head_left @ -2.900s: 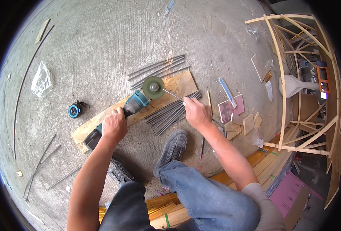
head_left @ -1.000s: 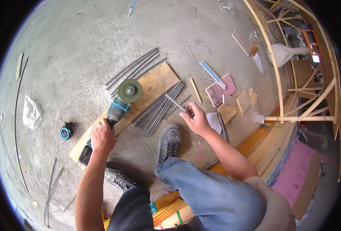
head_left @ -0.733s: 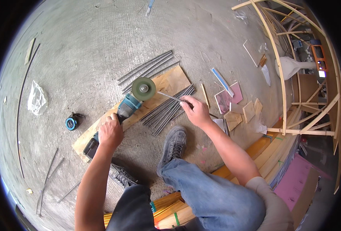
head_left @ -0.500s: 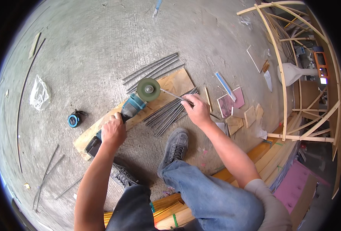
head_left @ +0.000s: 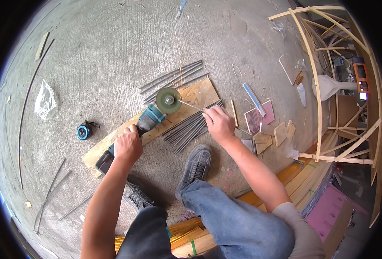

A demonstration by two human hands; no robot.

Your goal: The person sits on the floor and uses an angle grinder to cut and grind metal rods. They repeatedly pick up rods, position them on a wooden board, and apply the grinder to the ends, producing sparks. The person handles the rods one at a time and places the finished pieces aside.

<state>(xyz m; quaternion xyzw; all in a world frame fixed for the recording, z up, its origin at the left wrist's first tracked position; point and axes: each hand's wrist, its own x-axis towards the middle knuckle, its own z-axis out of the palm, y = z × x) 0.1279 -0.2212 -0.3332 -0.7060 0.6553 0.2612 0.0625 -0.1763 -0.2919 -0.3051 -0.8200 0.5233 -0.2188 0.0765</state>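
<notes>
My left hand (head_left: pixel 128 144) is closed round the body of a teal and black cordless angle grinder (head_left: pixel 150 118), which lies over a wooden board (head_left: pixel 199 93). At its far end faces up a round green disc (head_left: pixel 168 101). My right hand (head_left: pixel 219 124) is closed on a thin metal rod (head_left: pixel 193 105), whose tip meets the disc's right edge. Faint orange sparks fly above the disc. Under and beside my right hand lies a bundle of grey metal rods (head_left: pixel 190 130), partly on the board. Several more grey rods (head_left: pixel 173 77) rest on the concrete beyond the disc.
A blue tape measure (head_left: pixel 83 132) and a clear plastic bag (head_left: pixel 45 100) lie to the left. Pink board pieces (head_left: pixel 260 117) and wood offcuts (head_left: pixel 263 140) are scattered right of my hand. A wooden frame (head_left: pixel 318 86) stands at far right. My shoe (head_left: pixel 196 166) is close to the rods.
Sparks now show above the disc, where none showed before. The rod's tip stays at the disc's edge, and both hands keep nearly the same place. The whole view has shifted slightly.
</notes>
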